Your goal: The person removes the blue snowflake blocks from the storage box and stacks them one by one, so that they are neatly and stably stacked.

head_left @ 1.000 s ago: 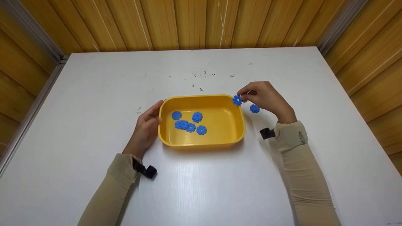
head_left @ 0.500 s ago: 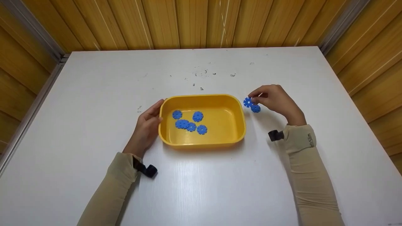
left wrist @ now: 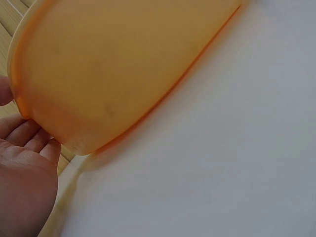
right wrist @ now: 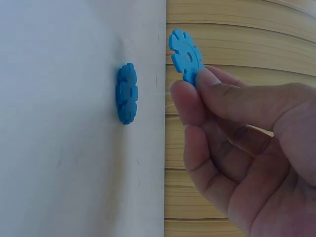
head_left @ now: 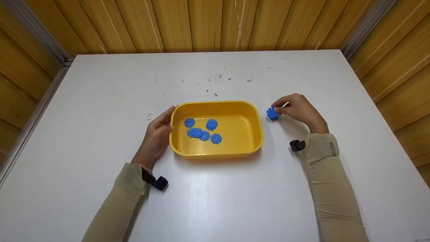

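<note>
My left hand (head_left: pixel 158 134) holds the left end of a yellow plastic tub (head_left: pixel 171 141), thumb at the rim and fingers along the outside. In the left wrist view, the fingers of the left hand (left wrist: pixel 27 173) touch the tub's wall (left wrist: pixel 98 84). To the right of the tub, my right hand (head_left: pixel 299 109) pinches a blue notched disc (head_left: pixel 271 113) between thumb and fingertips. The right wrist view has this disc (right wrist: pixel 185 54) raised above a small stack of similar blue discs (right wrist: pixel 127 94) on the table. From the head, the held disc mostly covers that stack.
Several blue notched discs (head_left: pixel 216 138) lie in the left half and middle of the tub, some overlapping. The white table (head_left: pixel 215 198) surrounds the tub, with dark marks behind it. Wood-look panels (head_left: pixel 205 27) stand at the back and sides.
My right hand has moved right, away from the tub's right rim, carrying the pinched disc over the stack on the table. The left hand and tub stay in place.
</note>
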The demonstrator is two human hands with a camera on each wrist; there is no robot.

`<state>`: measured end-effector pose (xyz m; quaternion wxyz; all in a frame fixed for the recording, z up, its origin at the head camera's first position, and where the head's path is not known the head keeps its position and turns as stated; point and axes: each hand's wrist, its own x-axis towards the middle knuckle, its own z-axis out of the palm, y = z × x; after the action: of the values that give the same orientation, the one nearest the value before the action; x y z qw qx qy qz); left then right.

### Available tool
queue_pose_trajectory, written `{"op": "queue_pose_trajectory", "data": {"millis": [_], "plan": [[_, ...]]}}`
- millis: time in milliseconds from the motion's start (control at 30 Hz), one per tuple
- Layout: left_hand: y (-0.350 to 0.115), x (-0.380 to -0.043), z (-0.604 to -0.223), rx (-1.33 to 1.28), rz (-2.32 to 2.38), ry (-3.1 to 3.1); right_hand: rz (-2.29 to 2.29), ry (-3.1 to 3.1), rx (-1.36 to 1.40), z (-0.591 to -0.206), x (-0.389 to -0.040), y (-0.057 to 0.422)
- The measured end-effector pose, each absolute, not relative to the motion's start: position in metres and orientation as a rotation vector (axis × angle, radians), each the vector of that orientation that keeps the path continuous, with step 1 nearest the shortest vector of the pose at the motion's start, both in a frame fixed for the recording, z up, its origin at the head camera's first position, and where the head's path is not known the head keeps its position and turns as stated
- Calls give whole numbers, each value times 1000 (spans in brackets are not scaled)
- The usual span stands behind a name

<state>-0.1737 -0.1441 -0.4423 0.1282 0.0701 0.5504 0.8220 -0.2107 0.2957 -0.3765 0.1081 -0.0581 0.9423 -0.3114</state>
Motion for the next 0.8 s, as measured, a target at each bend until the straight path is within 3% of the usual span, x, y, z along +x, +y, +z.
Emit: {"op": "queue_pose_trajectory", "data": {"millis": [800], "plan": [[-144,-174,-441,216,2374,1622,-910,2693,-9,-389,-216,305]]}}
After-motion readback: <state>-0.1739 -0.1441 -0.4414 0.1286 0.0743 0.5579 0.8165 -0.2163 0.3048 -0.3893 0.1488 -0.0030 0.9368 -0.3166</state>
